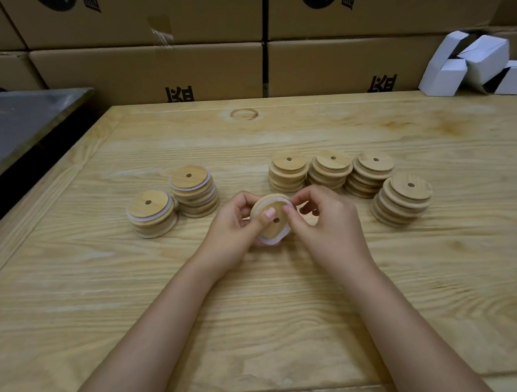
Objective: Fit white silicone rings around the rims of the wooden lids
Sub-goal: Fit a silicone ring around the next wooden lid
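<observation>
The lid (270, 221) is held tilted above the table (290, 316), between both hands. The left hand (233, 228) is curled around the lid's left edge, thumb pressed on its face beside the centre hole. The right hand (326, 221) is closed on the lid's right edge, fingertips pinching at the rim. The ring (266, 241) shows as a white band along the lid's lower-left rim and again at the upper right; whether it is fully seated cannot be told.

Left of the left hand: two stacks with rings (172, 202), standing just beside each other. Beyond and right of the right hand: four bare stacks (350, 177), three in a row and one nearer, at the far right. One lid is in hand.
</observation>
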### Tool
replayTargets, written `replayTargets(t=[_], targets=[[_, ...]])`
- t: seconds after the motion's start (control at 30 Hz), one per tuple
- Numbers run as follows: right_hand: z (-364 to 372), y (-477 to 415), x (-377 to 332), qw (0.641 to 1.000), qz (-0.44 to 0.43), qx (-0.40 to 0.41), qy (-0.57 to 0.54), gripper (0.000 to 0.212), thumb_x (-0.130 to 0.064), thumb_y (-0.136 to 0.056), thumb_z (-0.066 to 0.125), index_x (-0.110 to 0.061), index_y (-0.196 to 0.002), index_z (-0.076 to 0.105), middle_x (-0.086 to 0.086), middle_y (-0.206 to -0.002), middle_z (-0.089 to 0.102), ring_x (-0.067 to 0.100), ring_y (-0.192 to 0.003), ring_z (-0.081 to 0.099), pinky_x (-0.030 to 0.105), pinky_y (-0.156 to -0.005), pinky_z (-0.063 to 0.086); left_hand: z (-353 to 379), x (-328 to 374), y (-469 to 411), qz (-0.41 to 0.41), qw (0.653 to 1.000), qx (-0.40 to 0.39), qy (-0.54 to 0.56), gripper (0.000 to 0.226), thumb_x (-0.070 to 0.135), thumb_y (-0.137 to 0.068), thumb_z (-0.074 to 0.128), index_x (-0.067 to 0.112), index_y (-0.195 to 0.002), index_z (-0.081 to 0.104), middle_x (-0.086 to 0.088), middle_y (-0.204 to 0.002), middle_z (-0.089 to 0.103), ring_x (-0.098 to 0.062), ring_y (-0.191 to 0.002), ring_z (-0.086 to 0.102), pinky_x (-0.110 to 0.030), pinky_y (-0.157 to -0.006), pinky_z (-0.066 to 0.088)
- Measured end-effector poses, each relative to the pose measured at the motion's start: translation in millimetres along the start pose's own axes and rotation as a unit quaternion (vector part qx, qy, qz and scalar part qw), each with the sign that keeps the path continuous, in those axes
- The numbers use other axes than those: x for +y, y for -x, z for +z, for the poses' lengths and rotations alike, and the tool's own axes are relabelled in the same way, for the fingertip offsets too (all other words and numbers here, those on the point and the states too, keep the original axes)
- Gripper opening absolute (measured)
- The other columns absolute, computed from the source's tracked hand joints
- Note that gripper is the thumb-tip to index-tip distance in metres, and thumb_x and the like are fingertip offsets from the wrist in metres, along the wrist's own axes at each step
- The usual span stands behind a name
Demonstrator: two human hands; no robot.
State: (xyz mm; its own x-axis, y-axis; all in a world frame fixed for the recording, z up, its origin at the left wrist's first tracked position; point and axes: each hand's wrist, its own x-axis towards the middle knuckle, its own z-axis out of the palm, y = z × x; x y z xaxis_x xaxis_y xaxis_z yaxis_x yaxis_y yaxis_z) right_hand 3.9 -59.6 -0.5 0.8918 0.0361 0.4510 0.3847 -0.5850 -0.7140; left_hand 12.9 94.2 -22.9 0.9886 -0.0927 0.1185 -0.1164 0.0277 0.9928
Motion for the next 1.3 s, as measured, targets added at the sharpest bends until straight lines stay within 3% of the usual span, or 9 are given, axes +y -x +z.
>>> replayTargets(t=[0.13,0.23,0.4,0.63,0.87,1.0,1.13,1.3], targets=[[1.6,-0.8,2.5,0.999,0.037,0.010,-0.026,0.003,-0.017,-0.082,0.069,-0.016,-0.079,0.068,-0.008,-0.077,0.068,0.005,-0.073,0.061,0.026,-0.072,0.048,0.9,-1.3,-0.3,0.006,1.000,0.007,0.017,0.011,0.002,-0.086,0.059,0.011,-0.089,0.053,-0.009,-0.084,0.064,-0.015,-0.071,0.065,-0.033,-0.060,0.059],[0.8,-3.6,4.2,0.992,0.090,0.008,-0.085,0.016,-0.015,-0.080,0.071,-0.027,-0.071,0.067,-0.013,-0.076,0.069,0.007,-0.078,0.065,0.030,-0.078,0.052,1.2,-0.4,-1.0,0.026,0.999,0.012,0.016,0.014,-0.003,-0.087,0.056,0.011,-0.089,0.052,-0.007,-0.084,0.063,-0.011,-0.074,0.065,-0.031,-0.065,0.059],[-0.5,-6.7,4.3,0.977,0.126,-0.012,-0.171,0.018,-0.015,-0.078,0.074,-0.029,-0.068,0.068,-0.010,-0.077,0.072,0.010,-0.080,0.067,0.032,-0.082,0.053,0.5,0.9,-2.4,0.036,0.996,0.032,0.076,0.016,-0.006,-0.088,0.050,0.009,-0.093,0.051,-0.013,-0.090,0.059,-0.031,-0.091,0.056,-0.055,-0.079,0.054],[-2.6,-6.8,1.3,0.975,0.100,-0.024,-0.196,0.018,-0.010,-0.076,0.075,-0.025,-0.068,0.069,-0.009,-0.078,0.070,0.006,-0.079,0.066,0.025,-0.079,0.053,-2.9,-2.4,-2.3,0.015,0.988,-0.002,0.155,0.019,0.013,-0.079,0.056,0.009,-0.097,0.052,-0.011,-0.092,0.063,-0.027,-0.086,0.065,-0.043,-0.069,0.058],[0.0,-5.3,3.0,0.976,0.099,-0.019,-0.194,0.021,-0.010,-0.078,0.073,-0.028,-0.068,0.067,-0.007,-0.078,0.070,0.011,-0.079,0.066,0.029,-0.079,0.053,-6.2,-3.8,-3.6,0.002,0.988,-0.030,0.155,0.021,0.015,-0.079,0.057,0.013,-0.099,0.051,-0.006,-0.089,0.068,-0.024,-0.083,0.067,-0.040,-0.066,0.058],[0.6,-3.7,2.6,0.975,0.105,-0.011,-0.196,0.019,-0.010,-0.079,0.072,-0.027,-0.072,0.067,-0.007,-0.078,0.070,0.010,-0.079,0.067,0.029,-0.077,0.054,-4.4,-1.9,-1.0,-0.002,0.995,-0.073,0.061,0.025,0.021,-0.079,0.059,0.018,-0.103,0.053,-0.003,-0.088,0.069,-0.020,-0.082,0.065,-0.041,-0.070,0.058],[1.4,-1.5,-1.0,0.990,0.061,-0.016,-0.127,0.016,-0.014,-0.080,0.070,-0.028,-0.075,0.065,-0.011,-0.079,0.067,0.009,-0.080,0.064,0.029,-0.076,0.053,-1.3,-0.2,0.2,0.051,0.998,-0.033,-0.006,0.016,0.015,-0.084,0.060,0.017,-0.100,0.061,0.008,-0.082,0.070,-0.007,-0.075,0.064,-0.029,-0.062,0.057],[6.8,1.2,-3.5,0.996,0.047,0.009,-0.072,0.005,-0.017,-0.080,0.071,-0.019,-0.081,0.067,-0.010,-0.081,0.067,0.005,-0.077,0.062,0.032,-0.076,0.052,-2.3,-0.5,-1.6,0.081,0.997,0.002,-0.005,0.017,0.011,-0.084,0.063,0.016,-0.099,0.059,0.006,-0.089,0.067,-0.004,-0.082,0.062,-0.023,-0.071,0.053]])
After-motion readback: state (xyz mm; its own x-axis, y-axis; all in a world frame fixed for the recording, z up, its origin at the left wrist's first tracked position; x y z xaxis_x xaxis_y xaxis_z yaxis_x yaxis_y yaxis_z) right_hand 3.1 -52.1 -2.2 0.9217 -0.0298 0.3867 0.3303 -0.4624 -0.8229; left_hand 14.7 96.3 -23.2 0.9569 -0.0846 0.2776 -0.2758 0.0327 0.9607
